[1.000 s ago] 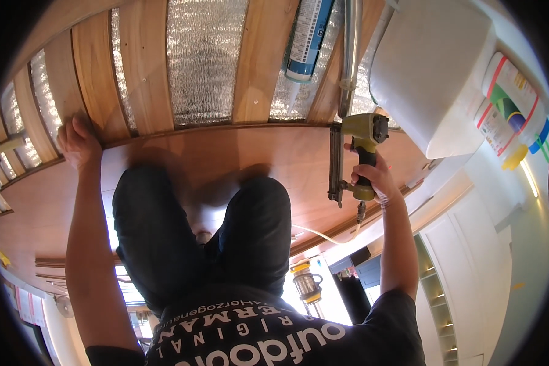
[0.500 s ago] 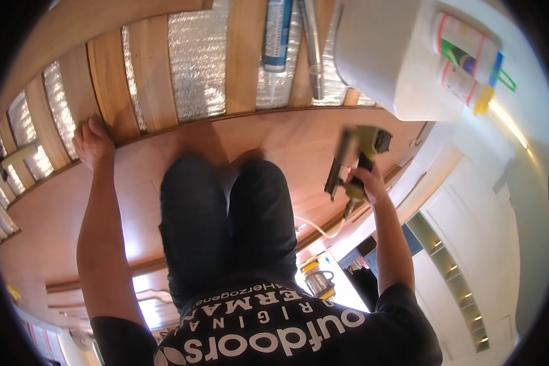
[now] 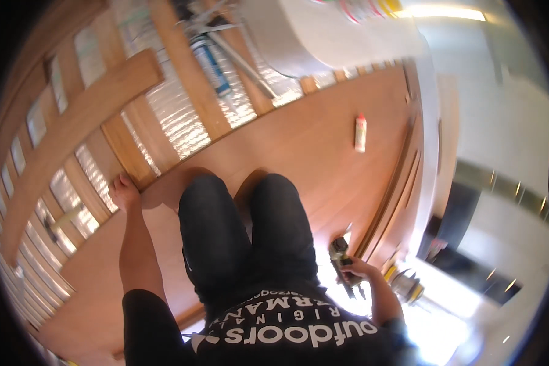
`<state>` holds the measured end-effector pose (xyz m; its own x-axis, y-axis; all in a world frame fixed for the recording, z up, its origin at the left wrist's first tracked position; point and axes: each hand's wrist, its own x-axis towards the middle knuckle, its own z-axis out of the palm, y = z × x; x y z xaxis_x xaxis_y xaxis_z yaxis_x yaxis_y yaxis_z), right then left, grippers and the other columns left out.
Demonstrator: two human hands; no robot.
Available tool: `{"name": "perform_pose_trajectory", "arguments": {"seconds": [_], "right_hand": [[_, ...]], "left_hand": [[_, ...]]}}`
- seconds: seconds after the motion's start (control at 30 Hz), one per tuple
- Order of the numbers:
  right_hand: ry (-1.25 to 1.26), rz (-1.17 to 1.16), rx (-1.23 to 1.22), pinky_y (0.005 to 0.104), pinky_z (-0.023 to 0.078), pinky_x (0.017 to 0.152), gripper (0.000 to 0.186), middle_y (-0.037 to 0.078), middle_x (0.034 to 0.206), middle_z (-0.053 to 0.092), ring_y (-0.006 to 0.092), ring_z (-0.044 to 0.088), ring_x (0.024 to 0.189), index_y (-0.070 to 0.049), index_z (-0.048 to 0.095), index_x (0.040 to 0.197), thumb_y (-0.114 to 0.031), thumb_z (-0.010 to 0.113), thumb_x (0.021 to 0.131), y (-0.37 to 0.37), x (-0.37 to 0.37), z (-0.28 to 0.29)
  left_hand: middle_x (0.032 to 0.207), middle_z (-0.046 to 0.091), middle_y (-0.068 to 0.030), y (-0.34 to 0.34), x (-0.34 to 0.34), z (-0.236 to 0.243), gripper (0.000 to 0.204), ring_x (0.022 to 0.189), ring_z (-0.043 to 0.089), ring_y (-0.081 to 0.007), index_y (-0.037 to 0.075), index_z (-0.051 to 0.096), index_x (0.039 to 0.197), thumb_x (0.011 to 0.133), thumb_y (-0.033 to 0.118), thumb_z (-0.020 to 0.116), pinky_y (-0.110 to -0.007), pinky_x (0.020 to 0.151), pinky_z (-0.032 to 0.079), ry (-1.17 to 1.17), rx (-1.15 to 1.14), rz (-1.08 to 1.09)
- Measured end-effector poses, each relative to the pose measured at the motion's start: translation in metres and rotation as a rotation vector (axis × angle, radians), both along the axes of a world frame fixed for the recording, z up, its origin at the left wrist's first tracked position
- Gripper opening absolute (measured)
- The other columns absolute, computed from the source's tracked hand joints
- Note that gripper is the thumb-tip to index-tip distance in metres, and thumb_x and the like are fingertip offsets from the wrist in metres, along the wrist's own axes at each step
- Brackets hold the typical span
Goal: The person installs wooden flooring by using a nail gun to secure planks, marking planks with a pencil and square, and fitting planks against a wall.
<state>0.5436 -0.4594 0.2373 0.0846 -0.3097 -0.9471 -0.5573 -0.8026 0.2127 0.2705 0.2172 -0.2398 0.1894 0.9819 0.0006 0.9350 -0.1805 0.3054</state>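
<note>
Watching the right hand [image 3: 360, 269] hold a green-and-black nail gun [image 3: 338, 247], I can't tell if the left hand [image 3: 124, 193] grips brown wooden slats [image 3: 128, 152].

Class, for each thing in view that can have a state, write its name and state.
Right hand: closed around nail gun
Nail gun: held
Left hand: beside slats, grip unclear
Silver foil: uncovered between slats
Blue cartridge: lying down
Red-tipped bottle: on brown panel
Light strip: lit
</note>
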Motion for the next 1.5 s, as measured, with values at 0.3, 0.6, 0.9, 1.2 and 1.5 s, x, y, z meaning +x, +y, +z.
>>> {"name": "perform_pose_trajectory", "arguments": {"seconds": [0.3, 0.6, 0.9, 1.2, 1.5], "right_hand": [[-0.077, -0.595, -0.083, 0.0412, 0.06, 0.071, 0.012, 0.013, 0.086, 0.07, 0.0264, 0.07, 0.074, -0.002, 0.068, 0.096, -0.01, 0.069, 0.087, -0.225, -0.173, -0.024], [-0.6, 0.046, -0.289, 0.0423, 0.061, 0.06, 0.094, 0.027, 0.129, 0.067, 0.0365, 0.076, 0.086, -0.008, 0.026, 0.163, -0.014, 0.079, 0.086, -0.344, -0.318, -0.172], [-0.764, -0.303, -0.385, 0.0554, 0.049, 0.107, 0.098, 0.025, 0.145, 0.057, 0.0453, 0.061, 0.127, -0.022, 0.013, 0.169, -0.017, 0.073, 0.092, -0.363, -0.145, -0.235], [-0.908, -0.309, -0.432, 0.0534, 0.044, 0.115, 0.092, 0.025, 0.154, 0.053, 0.0429, 0.056, 0.138, -0.011, 0.015, 0.169, -0.026, 0.069, 0.095, -0.41, -0.045, -0.315], [-1.014, -0.276, -0.538, 0.0562, 0.048, 0.107, 0.099, 0.029, 0.142, 0.061, 0.0452, 0.06, 0.13, -0.019, 0.011, 0.168, -0.03, 0.075, 0.092, -0.413, -0.03, -0.357]], "left_hand": [[0.112, 0.068, -0.0291, 0.07, -0.123, 0.027, 0.039, 0.105, 0.063, -0.0516, 0.0, 0.066, 0.119, 0.108, 0.034, 0.049, -0.06, 0.092, 0.05, 0.222, -0.464, -0.844], [0.11, 0.073, -0.0153, -0.086, -0.124, 0.168, 0.02, 0.102, 0.07, -0.0254, -0.004, 0.065, 0.121, 0.104, 0.007, 0.061, -0.038, 0.093, 0.055, 0.155, -0.869, -0.731], [0.104, 0.077, -0.0211, -0.174, 0.015, 0.303, 0.025, 0.095, 0.074, -0.0344, 0.004, 0.072, 0.115, 0.094, 0.008, 0.061, -0.042, 0.081, 0.057, 0.711, -0.706, -1.125], [0.096, 0.074, -0.0087, -0.219, 0.109, 0.373, 0.024, 0.088, 0.067, -0.0153, 0.001, 0.068, 0.123, 0.105, 0.018, 0.065, -0.032, 0.082, 0.055, -0.106, -0.674, -0.891], [0.098, 0.074, -0.0116, -0.269, 0.023, 0.371, 0.022, 0.089, 0.07, -0.0228, 0.004, 0.069, 0.12, 0.099, 0.008, 0.062, -0.035, 0.083, 0.057, 0.228, -0.727, -0.802]]}}
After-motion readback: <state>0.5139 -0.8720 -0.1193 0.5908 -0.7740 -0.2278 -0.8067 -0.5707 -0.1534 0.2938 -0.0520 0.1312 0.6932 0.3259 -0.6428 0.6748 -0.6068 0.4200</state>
